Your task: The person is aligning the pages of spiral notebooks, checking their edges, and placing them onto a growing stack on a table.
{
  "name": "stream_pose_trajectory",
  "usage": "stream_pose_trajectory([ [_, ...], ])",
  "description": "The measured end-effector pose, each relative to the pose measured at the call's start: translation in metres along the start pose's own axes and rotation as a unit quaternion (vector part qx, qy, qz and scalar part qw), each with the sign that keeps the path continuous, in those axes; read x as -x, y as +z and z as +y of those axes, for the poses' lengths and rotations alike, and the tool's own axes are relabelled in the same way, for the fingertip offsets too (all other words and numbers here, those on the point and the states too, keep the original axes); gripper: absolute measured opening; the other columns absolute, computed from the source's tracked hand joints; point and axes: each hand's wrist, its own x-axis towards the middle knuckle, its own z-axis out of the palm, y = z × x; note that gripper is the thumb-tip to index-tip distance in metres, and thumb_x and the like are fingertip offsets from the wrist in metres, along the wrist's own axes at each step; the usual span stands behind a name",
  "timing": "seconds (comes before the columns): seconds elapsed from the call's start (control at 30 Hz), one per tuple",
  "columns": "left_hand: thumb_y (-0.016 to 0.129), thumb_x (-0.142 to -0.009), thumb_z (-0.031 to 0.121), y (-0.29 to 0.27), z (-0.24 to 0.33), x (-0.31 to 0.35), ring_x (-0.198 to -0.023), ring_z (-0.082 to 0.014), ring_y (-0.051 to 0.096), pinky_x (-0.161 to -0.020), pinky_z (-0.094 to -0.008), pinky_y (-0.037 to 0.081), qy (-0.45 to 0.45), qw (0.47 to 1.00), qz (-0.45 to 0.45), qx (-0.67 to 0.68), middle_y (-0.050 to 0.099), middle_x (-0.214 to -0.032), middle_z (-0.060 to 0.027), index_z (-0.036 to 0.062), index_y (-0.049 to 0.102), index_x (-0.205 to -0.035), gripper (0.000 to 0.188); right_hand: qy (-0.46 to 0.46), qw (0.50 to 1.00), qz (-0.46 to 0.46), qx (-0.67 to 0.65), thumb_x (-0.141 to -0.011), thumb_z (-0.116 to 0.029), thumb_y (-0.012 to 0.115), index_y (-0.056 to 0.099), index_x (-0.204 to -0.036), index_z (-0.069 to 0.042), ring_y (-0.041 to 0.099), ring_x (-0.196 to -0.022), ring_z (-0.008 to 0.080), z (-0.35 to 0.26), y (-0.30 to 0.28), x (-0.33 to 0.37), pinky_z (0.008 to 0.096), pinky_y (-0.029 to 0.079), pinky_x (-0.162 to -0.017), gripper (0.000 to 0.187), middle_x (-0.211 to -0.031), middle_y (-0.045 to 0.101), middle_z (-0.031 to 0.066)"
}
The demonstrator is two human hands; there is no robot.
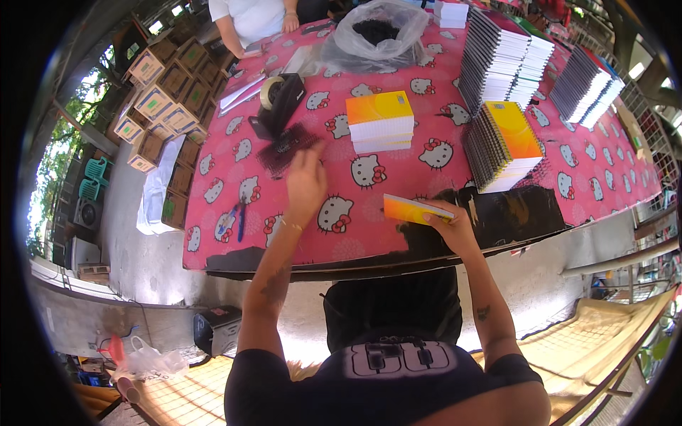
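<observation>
My right hand point(451, 226) grips a thin yellow-orange notebook point(406, 210) by its right end, just above the near edge of the table. Farther left, my left hand point(307, 183) reaches forward, its fingers stretched out at a small pile of black spiral binding coils point(278, 152). Whether the fingertips touch a coil is hard to make out. Beyond my hands stands a stack of yellow-orange notebooks point(381, 117) showing no coils on the visible sides. On the right, spiral-bound notebooks with yellow covers point(501, 148) are piled up.
A black tape dispenser point(284, 105) and blue pens point(241, 221) lie on the left of the pink-covered table point(383, 238). At the back sit a plastic bag of black coils point(373, 32) and tall notebook stacks point(497, 60). Another person point(256, 25) stands across. Cardboard boxes point(160, 99) stand left.
</observation>
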Motion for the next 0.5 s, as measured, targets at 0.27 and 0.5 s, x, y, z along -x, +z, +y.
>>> stream_pose_trajectory([
  [0.27,0.072,-0.092,0.012,-0.022,0.107,0.041,-0.067,-0.0185,0.062,-0.059,-0.0298,0.048,-0.068,0.971,-0.133,0.188,0.068,-0.085,-0.0105,0.0034,0.075,-0.107,0.017,-0.006,1.000,0.010,-0.020,-0.094,-0.002,0.068,0.069,-0.119,0.002,0.064,-0.099,0.0108,0.005,0.005,-0.002,0.0252,0.050,-0.088,0.025,-0.108,0.073,0.0072],
  [0.5,0.075,-0.088,0.008,-0.011,0.099,0.037,-0.072,-0.0231,0.065,-0.062,-0.0308,0.050,-0.008,0.983,-0.082,0.161,0.068,-0.090,-0.0110,0.0035,0.073,-0.108,0.020,-0.014,1.000,0.014,-0.016,-0.094,-0.002,0.068,0.069,-0.119,0.002,0.064,-0.099,0.0112,0.005,0.005,-0.001,0.0253,0.050,-0.088,0.025,-0.108,0.073,0.0067],
])
